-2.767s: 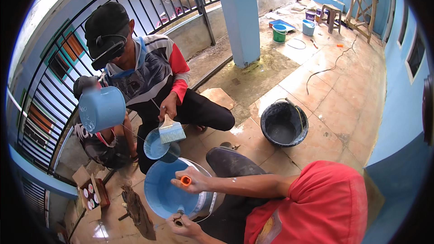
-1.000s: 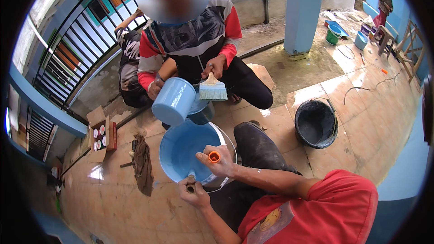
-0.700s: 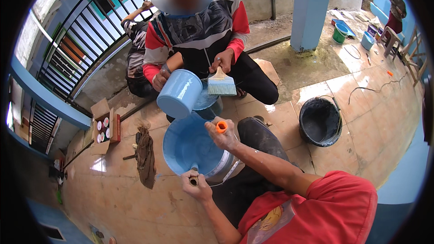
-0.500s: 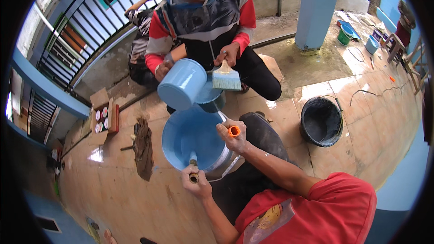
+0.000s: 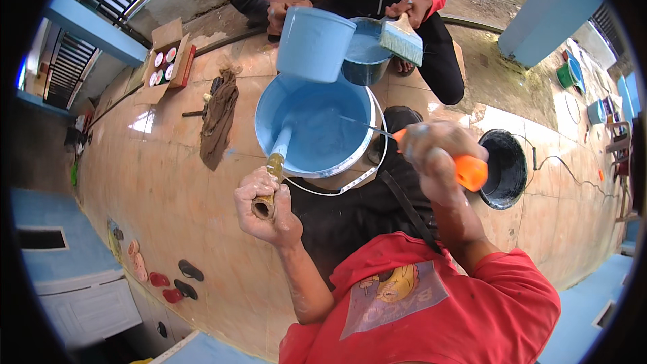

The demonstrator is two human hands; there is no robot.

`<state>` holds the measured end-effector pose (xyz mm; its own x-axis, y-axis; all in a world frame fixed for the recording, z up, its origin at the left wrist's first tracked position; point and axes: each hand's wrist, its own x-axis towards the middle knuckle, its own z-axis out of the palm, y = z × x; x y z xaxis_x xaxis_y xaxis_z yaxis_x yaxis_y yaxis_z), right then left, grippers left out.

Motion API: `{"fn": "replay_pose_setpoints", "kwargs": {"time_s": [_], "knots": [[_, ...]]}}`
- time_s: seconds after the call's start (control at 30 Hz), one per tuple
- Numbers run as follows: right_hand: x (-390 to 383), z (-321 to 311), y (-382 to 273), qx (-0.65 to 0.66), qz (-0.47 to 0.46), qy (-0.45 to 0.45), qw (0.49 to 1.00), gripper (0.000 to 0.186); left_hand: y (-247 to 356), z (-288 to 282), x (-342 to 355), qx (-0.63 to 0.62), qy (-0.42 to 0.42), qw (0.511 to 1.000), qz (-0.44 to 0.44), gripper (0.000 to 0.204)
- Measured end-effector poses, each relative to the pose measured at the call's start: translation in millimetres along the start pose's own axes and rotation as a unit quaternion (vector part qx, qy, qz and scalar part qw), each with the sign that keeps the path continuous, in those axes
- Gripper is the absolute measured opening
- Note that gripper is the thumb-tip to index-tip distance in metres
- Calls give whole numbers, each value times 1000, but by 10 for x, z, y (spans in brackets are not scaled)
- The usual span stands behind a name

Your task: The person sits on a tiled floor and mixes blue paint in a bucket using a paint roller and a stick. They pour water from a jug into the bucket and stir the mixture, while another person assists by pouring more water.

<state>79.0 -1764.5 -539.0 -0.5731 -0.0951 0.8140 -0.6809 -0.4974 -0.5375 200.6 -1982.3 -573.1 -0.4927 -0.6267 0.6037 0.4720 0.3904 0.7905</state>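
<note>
head view: the left hand (image 5: 266, 205) is closed around the top of a wooden stick (image 5: 273, 175) whose lower end, coated pale blue, stands in the paint of a large metal bucket (image 5: 317, 125) resting on the tiled floor (image 5: 168, 182) just ahead of the person's dark-trousered knees. the right hand (image 5: 438, 155) is clenched on an orange-handled tool (image 5: 465, 170) — its thin metal shaft reaches over the bucket's rim toward the blue paint. the bucket's wire handle hangs down at the near side.

across the bucket a second person crouches: one hand holds a light blue plastic pail (image 5: 313, 44) tilted above the bucket's far rim, the other holds a wide paintbrush (image 5: 403, 39) over a smaller tin of blue paint (image 5: 364, 57). a black tub (image 5: 505, 168) sits on the floor just right of the right hand. to the left lie a brown rag (image 5: 219, 118) and, further off, an open cardboard box (image 5: 168, 61) of small tins — well apart from the bucket. sandals (image 5: 182, 280) lie near the lower left wall.
</note>
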Motion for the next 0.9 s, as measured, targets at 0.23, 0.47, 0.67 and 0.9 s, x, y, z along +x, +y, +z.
{"fn": "replay_pose_setpoints", "kwargs": {"time_s": [0.23,0.47,0.67,0.9], "knots": [[202,-117,-468,85,-75,-81,990,32,107,5,7,21,30,999,-18,22],[242,-212,-688,95,-126,-163,974,42,62,-23,-2,20,37,999,-20,22],[257,-283,-883,118,-115,-223,961,43,43,-33,-13,14,27,999,-17,22],[324,-309,-1035,146,-107,-260,949,44,23,-35,-42,30,26,999,-14,20]]}}
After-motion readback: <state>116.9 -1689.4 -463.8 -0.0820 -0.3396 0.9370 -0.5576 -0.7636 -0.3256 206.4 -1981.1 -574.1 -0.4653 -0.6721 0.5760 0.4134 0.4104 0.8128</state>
